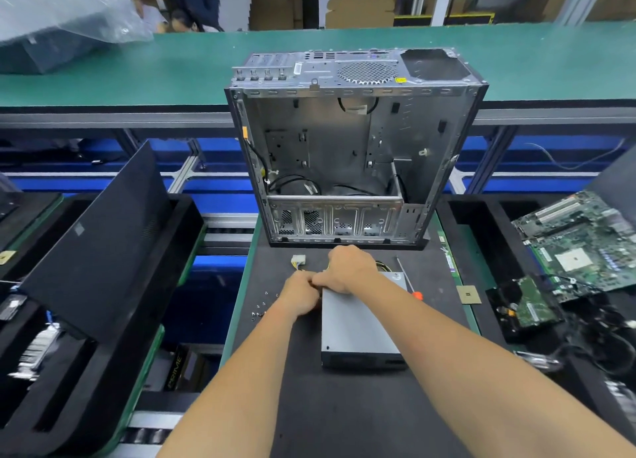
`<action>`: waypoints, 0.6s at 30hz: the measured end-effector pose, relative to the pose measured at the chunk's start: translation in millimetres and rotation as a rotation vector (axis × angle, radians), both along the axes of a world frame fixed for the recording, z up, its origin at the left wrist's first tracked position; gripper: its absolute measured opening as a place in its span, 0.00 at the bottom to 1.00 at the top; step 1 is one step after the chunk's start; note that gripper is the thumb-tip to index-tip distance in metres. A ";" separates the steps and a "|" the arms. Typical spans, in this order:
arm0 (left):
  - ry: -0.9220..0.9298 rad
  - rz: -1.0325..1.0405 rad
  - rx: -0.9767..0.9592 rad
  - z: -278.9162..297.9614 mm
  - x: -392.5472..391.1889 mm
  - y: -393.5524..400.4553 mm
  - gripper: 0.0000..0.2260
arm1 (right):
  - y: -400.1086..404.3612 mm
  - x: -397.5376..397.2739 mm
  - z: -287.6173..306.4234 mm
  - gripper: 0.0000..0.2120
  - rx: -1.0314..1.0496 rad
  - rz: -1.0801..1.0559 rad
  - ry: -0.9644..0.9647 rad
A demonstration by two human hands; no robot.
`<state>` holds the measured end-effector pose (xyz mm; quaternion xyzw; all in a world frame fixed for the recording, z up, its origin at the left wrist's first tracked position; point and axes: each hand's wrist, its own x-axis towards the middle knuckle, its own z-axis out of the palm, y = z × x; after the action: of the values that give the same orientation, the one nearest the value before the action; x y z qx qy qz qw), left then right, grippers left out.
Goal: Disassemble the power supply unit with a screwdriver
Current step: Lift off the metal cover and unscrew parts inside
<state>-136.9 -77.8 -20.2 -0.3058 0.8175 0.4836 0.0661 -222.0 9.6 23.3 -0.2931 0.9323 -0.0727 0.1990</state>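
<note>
Grey power supply (358, 330) lying flat on the dark surface (344, 416), near of centre, long axis running near to far. Left hand (301, 297) at the supply's far left corner, fingers curled, knuckles touching the right hand; whether anything is pinched cannot be told. Right hand (346, 268) curled over the supply's far edge, gripping it. Wires (383, 266) emerging just beyond the right hand, with a pale connector (298, 261) lying on the surface to the far left of the hands. Screwdriver (407, 278) lying untouched just right of the supply, thin shaft pointing far, orange handle toward the near right. Loose screws (263, 304) scattered on the surface left of the left hand. Open metal case (354, 148), emptied of boards, standing just beyond the hands, a few black cables at its bottom. Black panel (99, 237) leaning in a tray at left. Green motherboard (581, 241) in a black tray at right, with a smaller board (531, 302) near of it. Small square chip (468, 294) on the surface's right edge.
</note>
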 end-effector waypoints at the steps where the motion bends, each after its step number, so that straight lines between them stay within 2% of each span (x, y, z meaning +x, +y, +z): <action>1: 0.006 -0.020 -0.031 -0.3 0.2 1.4 0.09 | -0.6 0.0 0.5 0.20 0.000 0.001 -0.002; 5: 0.019 -0.018 -0.120 -2.1 0.8 4.2 0.09 | -3.6 -1.3 3.4 0.16 0.007 -0.019 -0.004; 8: 0.037 -0.001 -0.109 -1.6 1.3 7.0 0.11 | -6.5 -3.5 7.8 0.17 0.028 -0.006 0.031; 12: 0.060 0.026 -0.056 -0.6 2.6 9.9 0.09 | -4.9 -4.6 8.9 0.19 0.030 0.008 0.014; 16: 0.103 0.136 0.157 5.9 4.6 11.2 0.14 | 1.8 -5.2 2.9 0.26 0.024 0.051 -0.040; 18: 0.098 0.216 0.296 10.6 5.6 13.3 0.11 | 3.5 -7.4 4.8 0.25 0.013 0.074 -0.086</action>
<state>-131.3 -64.6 -9.6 -0.3547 0.7021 0.6172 0.0182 -229.4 13.1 28.1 -0.3227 0.9119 -0.0717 0.2433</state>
